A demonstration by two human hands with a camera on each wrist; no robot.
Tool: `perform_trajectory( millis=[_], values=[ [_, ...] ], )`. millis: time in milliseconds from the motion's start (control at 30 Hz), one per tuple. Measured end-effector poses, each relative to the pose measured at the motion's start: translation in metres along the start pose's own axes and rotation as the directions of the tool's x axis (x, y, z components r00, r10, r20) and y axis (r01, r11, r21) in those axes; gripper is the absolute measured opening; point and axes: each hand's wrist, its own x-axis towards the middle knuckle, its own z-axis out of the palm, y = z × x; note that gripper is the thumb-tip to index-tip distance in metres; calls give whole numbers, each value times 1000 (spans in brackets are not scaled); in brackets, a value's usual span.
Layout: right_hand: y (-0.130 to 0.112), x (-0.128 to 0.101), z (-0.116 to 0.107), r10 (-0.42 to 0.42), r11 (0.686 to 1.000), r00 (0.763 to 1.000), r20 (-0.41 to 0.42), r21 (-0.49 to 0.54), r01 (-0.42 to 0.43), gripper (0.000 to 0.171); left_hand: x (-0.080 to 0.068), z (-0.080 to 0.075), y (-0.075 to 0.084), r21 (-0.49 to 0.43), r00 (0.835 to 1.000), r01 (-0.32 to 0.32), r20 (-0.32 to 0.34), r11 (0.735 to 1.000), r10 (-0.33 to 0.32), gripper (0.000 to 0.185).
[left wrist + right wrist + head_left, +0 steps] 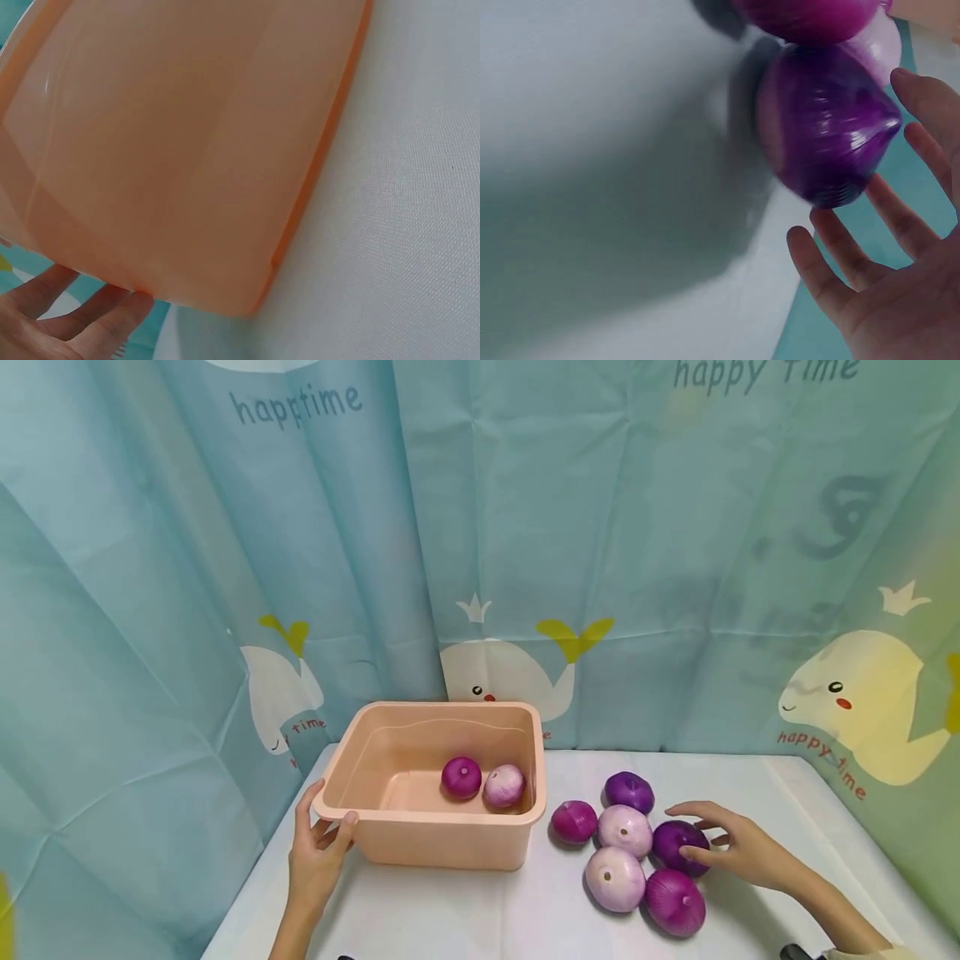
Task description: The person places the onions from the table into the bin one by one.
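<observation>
My left hand (318, 852) grips the front left corner of a peach plastic bin (442, 843), thumb at the front rim and fingers along the left side. The left wrist view shows those fingertips (139, 304) against the bin wall (172, 150). Inside the bin lie a purple onion (461, 777) and a paler onion (504, 786). My right hand (738, 847) is spread around a dark purple onion (678, 846) on the table. In the right wrist view, the fingers stand apart beside that onion (825, 124), its pointed end towards the palm.
Around the dark onion sit a magenta onion (675, 902), two pale onions, one in front (615, 878) and one behind (625, 831), a small reddish onion (574, 822) and another purple onion (629, 792). A blue whale-print curtain (525, 527) hangs behind the white table (450, 918).
</observation>
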Motion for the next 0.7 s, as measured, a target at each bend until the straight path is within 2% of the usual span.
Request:
perform_trajectory(
  millis=[233,467,700],
  values=[
    [10,-13,2,-37,992,995,94,127,25,53,-1,-1,-1,-8,1000,-11,8,1000,11,75],
    [13,-15,4,-30,993,995,99,119,19,60,-1,-1,-2,-13,1000,-9,8,1000,9,75],
    [13,-16,4,29,994,993,114,106,-41,59,0,-1,-1,1,1000,-13,8,1000,13,75]
  ],
)
